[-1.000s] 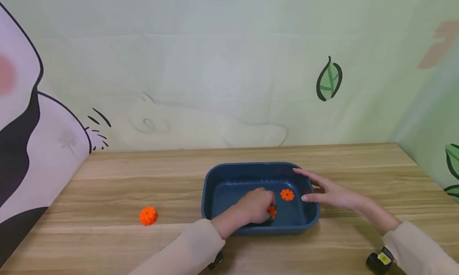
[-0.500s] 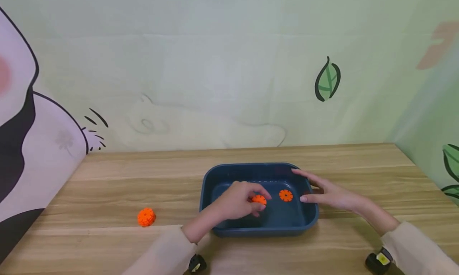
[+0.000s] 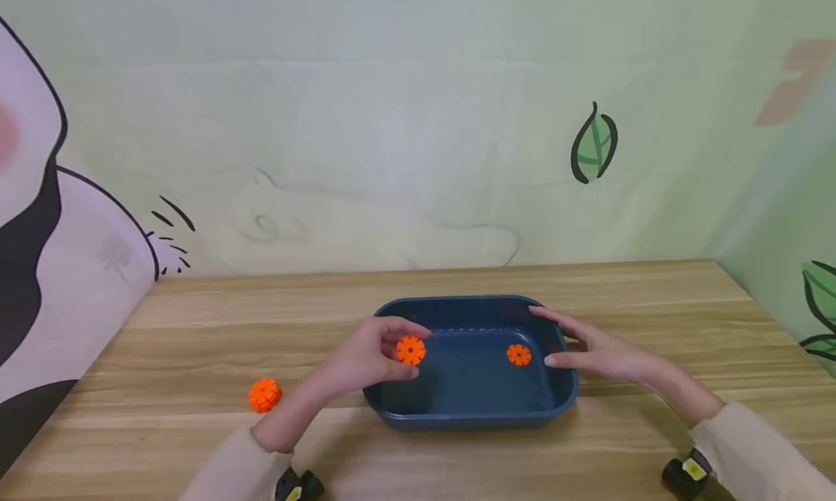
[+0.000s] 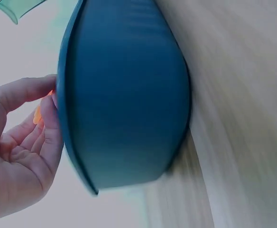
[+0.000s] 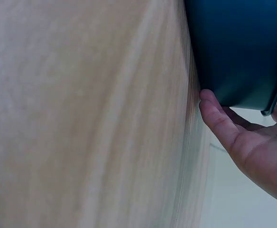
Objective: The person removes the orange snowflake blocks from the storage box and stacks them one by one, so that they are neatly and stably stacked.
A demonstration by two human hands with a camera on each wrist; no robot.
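My left hand pinches an orange notched building disc between thumb and fingers, above the left end of a dark blue plastic basin. In the left wrist view the disc shows only partly, behind fingers beside the basin's rim. At the basin's right end my right hand holds the wall, thumb over the rim and other fingers outside. The right wrist view shows a finger against the low outer side of the basin. A second orange disc lies flat on the basin floor, towards the right.
A small stack of orange discs sits on the wooden table left of the basin, close to my left forearm. Behind the table hangs a pale green backdrop with cartoon drawings.
My left hand has risen from the basin floor and moved left, carrying the orange disc to the basin's left end. The right hand stays on the basin's right wall.
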